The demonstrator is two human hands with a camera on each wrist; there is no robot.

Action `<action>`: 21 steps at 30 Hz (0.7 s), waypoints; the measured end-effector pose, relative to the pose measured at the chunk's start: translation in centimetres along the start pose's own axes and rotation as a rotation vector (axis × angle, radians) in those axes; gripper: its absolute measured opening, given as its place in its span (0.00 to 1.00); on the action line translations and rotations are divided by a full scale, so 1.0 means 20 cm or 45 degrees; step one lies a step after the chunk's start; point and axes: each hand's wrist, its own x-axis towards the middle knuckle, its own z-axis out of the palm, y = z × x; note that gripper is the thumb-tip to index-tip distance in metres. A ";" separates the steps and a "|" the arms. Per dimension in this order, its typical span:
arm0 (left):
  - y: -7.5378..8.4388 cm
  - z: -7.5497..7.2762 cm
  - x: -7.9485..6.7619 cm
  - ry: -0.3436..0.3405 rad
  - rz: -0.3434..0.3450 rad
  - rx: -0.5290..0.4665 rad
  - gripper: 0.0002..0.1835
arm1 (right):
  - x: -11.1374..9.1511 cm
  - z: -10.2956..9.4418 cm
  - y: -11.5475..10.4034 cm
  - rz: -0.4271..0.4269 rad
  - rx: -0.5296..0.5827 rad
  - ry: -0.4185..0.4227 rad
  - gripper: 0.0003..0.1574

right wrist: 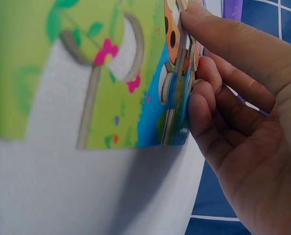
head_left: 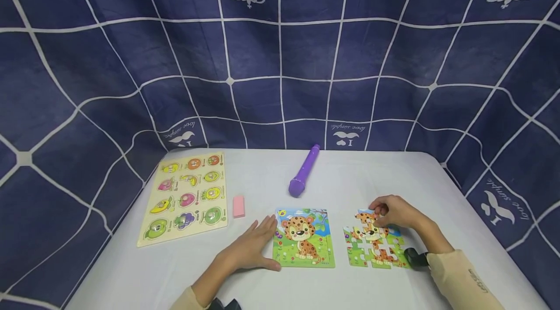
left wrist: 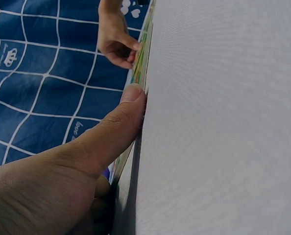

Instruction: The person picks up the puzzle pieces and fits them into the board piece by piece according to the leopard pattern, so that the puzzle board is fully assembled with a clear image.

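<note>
My left hand (head_left: 251, 249) lies spread on the table at the left side of a square leopard picture board (head_left: 286, 251). Its thumb (left wrist: 118, 122) touches the board's lower left edge, and its fingertips reach the upper left corner. To the right are leopard jigsaw pieces (head_left: 358, 256), partly fitted together, with white gaps showing between some of them. My right hand (head_left: 398, 213) is over their upper right part. Its thumb (right wrist: 233, 39) and curled fingers pinch a puzzle piece (right wrist: 172, 34) with orange, dark-spotted print; the fingers partly hide it.
A purple toy microphone (head_left: 305, 171) lies behind the picture board. Left of the board are a pink block (head_left: 238, 206) and a wooden fruit board (head_left: 185, 232) with several knobbed pieces. A blue checked curtain (head_left: 306, 57) surrounds the white table (head_left: 258, 169).
</note>
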 end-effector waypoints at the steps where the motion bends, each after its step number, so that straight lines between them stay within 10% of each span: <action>1: 0.00 0.00 0.00 -0.001 0.001 -0.002 0.64 | 0.00 0.00 0.00 0.001 0.001 0.003 0.26; 21: 0.00 -0.01 0.00 0.002 -0.003 -0.015 0.64 | 0.00 0.01 0.01 0.000 0.061 0.048 0.29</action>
